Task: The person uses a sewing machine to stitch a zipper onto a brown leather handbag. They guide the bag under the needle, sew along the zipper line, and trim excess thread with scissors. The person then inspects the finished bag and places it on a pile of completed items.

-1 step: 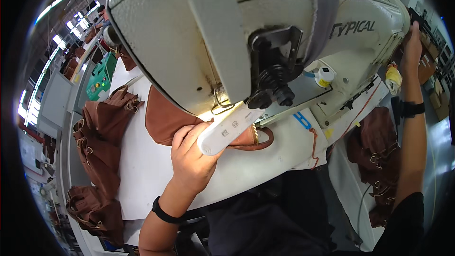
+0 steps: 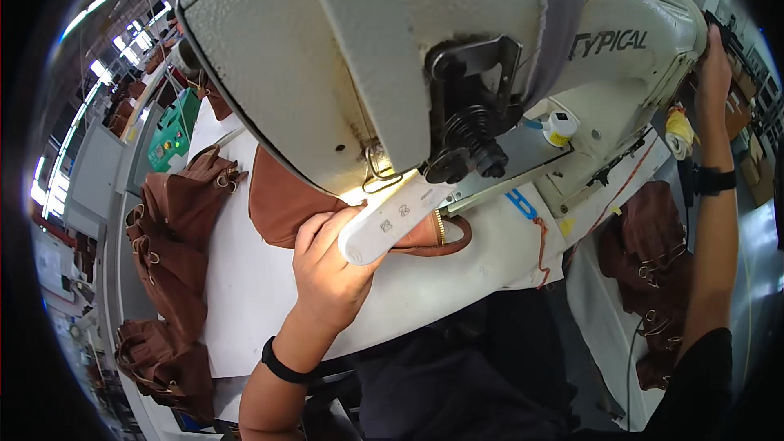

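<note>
My left hand (image 2: 331, 265) is closed on a brown leather bag (image 2: 282, 200) under the head of a large cream sewing machine (image 2: 269, 57). Its fingers press the leather near the lit needle area, partly hidden behind a white elongated light (image 2: 392, 224). To the right of that hand, a gold zip edge (image 2: 442, 229) and a curved brown handle (image 2: 457, 243) of the bag stick out. At the machine's far right end, my right hand (image 2: 714, 73) is on the dark handwheel (image 2: 709, 28), its fingers partly hidden.
Several brown bags (image 2: 175, 261) lie along the table's left edge, and more brown bags (image 2: 649, 253) are at the right. A blue plastic piece (image 2: 521, 204) with orange cord lies on the white worktop (image 2: 392, 302). A yellow thread cone (image 2: 678, 135) stands near my right forearm.
My right hand and forearm have shifted slightly up and right at the handwheel. My left hand keeps its hold on the bag, almost still.
</note>
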The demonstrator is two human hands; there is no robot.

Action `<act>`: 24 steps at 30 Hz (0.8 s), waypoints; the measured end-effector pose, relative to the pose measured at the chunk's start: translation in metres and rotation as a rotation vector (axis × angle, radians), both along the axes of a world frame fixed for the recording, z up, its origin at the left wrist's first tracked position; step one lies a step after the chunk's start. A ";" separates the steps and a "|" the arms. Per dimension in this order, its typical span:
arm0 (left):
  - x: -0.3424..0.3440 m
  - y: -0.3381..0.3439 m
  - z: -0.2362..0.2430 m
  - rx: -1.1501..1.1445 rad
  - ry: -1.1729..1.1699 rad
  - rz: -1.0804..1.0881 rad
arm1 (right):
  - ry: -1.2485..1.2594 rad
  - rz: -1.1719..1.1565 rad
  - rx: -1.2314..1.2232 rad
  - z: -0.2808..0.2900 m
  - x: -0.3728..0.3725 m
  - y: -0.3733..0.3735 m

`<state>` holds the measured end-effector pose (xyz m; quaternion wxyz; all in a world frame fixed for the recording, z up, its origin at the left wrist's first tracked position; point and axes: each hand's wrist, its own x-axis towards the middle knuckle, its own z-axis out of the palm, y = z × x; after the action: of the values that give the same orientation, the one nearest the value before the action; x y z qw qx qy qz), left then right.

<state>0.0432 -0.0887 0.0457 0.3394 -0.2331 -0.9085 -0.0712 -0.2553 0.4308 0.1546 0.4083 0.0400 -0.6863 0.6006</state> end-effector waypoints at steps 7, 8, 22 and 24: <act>-0.001 0.009 0.007 0.100 -0.032 0.032 | 0.058 -0.195 0.262 0.007 -0.024 0.024; -0.001 0.010 0.008 0.093 -0.027 0.043 | -0.003 -0.178 0.253 0.008 -0.025 0.026; -0.001 0.012 0.006 0.094 0.009 0.055 | -0.022 -0.309 0.336 -0.002 -0.011 0.009; -0.001 0.013 0.006 0.098 0.003 0.055 | 0.078 -0.325 0.371 -0.008 -0.012 0.008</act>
<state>0.0421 -0.0761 0.0514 0.3535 -0.1914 -0.9095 -0.1058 -0.2669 0.4390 0.1463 0.5112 0.0265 -0.7661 0.3887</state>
